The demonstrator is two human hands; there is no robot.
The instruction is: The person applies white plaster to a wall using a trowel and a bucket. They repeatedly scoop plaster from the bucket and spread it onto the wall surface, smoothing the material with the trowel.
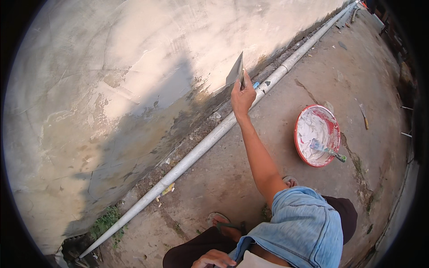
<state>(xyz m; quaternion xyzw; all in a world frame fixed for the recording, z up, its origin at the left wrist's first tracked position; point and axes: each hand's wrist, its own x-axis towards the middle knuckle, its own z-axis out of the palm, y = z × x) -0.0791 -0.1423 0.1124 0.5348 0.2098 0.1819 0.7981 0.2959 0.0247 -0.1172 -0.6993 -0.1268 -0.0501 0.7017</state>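
Observation:
At the wall, my right hand [243, 99] is closed round a plastering trowel [234, 71]. The flat grey blade stands edge-up against or very close to the wall [147, 49], low down near its foot. Pale smooth plaster covers much of this wall, with rougher, darker patches below. My left hand [213, 258] shows at the lower edge by my left knee, its fingers curled; what they hold, if anything, is hidden. A pale flat surface [259, 260] appears beside it, cut off by the frame. To the right, a red basin [296, 139] contains white paste and a scraper [328, 150] lying across its rim.
A long grey pipe [187, 159] runs along the foot of the wall. On the concrete floor [223, 183], a thin tool with a yellowish handle [366, 123] lies beyond the basin. Weeds [107, 222] grow near the pipe's near end. My sandalled foot [220, 219] is below the pipe.

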